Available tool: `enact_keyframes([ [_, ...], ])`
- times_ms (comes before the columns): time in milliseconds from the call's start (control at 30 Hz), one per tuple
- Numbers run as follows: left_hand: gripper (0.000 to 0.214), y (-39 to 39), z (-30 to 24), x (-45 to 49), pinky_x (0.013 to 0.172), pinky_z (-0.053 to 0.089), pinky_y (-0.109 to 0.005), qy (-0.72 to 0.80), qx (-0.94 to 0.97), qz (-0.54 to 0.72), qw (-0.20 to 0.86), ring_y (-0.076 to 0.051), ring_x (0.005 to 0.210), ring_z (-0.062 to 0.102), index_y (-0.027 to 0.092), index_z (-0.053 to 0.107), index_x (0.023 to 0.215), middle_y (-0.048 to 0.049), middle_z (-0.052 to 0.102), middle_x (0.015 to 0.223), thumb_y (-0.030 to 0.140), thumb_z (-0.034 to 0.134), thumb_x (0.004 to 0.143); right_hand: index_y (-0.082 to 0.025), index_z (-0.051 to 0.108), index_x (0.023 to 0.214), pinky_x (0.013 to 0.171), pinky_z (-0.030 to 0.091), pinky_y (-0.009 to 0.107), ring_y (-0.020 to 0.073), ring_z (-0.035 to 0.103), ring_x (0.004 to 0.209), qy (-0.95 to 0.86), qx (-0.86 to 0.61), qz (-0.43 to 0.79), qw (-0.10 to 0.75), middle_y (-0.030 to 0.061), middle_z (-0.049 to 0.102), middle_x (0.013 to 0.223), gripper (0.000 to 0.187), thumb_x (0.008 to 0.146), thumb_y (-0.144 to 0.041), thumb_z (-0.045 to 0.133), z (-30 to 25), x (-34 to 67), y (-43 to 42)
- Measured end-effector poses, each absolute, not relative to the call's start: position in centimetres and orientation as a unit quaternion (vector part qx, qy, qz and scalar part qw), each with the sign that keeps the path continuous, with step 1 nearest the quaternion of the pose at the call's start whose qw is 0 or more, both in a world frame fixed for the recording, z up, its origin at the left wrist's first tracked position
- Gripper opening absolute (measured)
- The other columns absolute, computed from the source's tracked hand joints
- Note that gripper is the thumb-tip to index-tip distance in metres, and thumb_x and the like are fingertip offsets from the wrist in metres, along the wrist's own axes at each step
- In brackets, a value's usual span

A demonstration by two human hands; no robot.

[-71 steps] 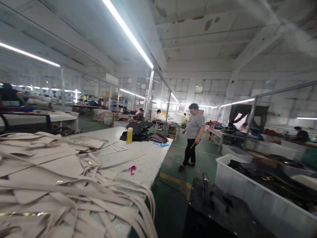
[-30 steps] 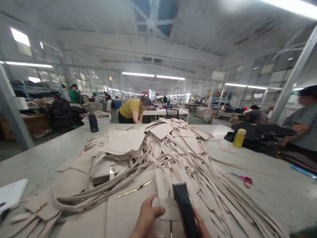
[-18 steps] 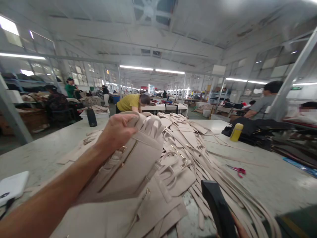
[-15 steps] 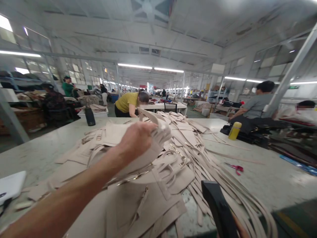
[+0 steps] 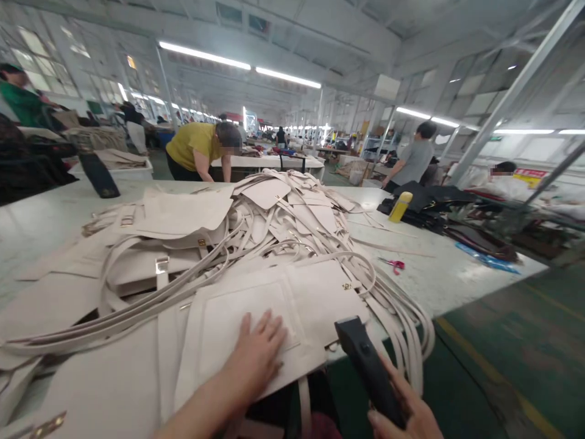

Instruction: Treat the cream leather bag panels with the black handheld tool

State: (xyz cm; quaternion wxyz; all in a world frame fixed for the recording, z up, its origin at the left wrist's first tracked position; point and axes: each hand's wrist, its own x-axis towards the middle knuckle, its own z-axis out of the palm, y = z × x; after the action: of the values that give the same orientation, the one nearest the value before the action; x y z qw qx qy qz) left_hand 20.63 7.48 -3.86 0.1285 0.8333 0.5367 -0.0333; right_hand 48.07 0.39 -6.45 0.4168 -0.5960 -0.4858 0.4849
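My left hand (image 5: 258,350) lies open, fingers spread, on a flat beige bag piece (image 5: 247,299) near the table's front edge. The piece has a stitched rectangle, a small metal fitting and a strap looping off its right side. In my right hand (image 5: 409,408) is a black hand-held tool (image 5: 368,366) shaped like a hair clipper. Its head points up and left, close to the piece's right edge; whether they touch I cannot tell. Long beige straps (image 5: 169,299) and a metal buckle (image 5: 161,265) lie to the left.
A heap of beige parts (image 5: 311,204) covers the middle of the table. Red-handled scissors (image 5: 393,265), a yellow bottle (image 5: 400,207) and dark material (image 5: 429,201) are on the right. A dark bottle (image 5: 98,174) stands back left. A person in a yellow top (image 5: 189,149) bends over another table.
My left hand has come down from holding a beige piece above the heap and now rests flat on the bag piece. My view has turned; more of my right hand and the black tool shows.
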Motion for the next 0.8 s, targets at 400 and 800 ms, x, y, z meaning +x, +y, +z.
enact_keyframes([
  [400, 0.067, 8.2, -8.1, 19.0, 0.104, -0.006, -0.062, 0.559, 0.829, 0.007, 0.027, -0.027, 0.135, 0.002, 0.031, 0.018, 0.139, -0.0004, 0.007, 0.147, 0.037, 0.05, 0.081, -0.011, 0.036, 0.133, 0.103, 0.036, 0.03, 0.0262, 0.039, 0.127, -0.522, -0.473, 0.65, 0.285, 0.0114, 0.055, 0.123, 0.085, 0.057, -0.027, 0.07, -8.5, 48.0, 1.4],
  [800, 0.077, 7.8, -8.0, 19.5, 0.104, -0.005, -0.062, 0.574, 0.818, -0.002, 0.043, -0.028, 0.135, -0.004, 0.03, 0.012, 0.14, -0.0016, 0.0, 0.147, 0.033, 0.052, 0.075, -0.026, 0.033, 0.132, 0.032, 0.039, 0.016, 0.0085, 0.046, 0.035, -0.534, -0.487, 0.635, 0.273, -0.0079, 0.054, 0.05, 0.073, 0.063, -0.014, 0.052, -3.1, 40.4, 8.0],
])
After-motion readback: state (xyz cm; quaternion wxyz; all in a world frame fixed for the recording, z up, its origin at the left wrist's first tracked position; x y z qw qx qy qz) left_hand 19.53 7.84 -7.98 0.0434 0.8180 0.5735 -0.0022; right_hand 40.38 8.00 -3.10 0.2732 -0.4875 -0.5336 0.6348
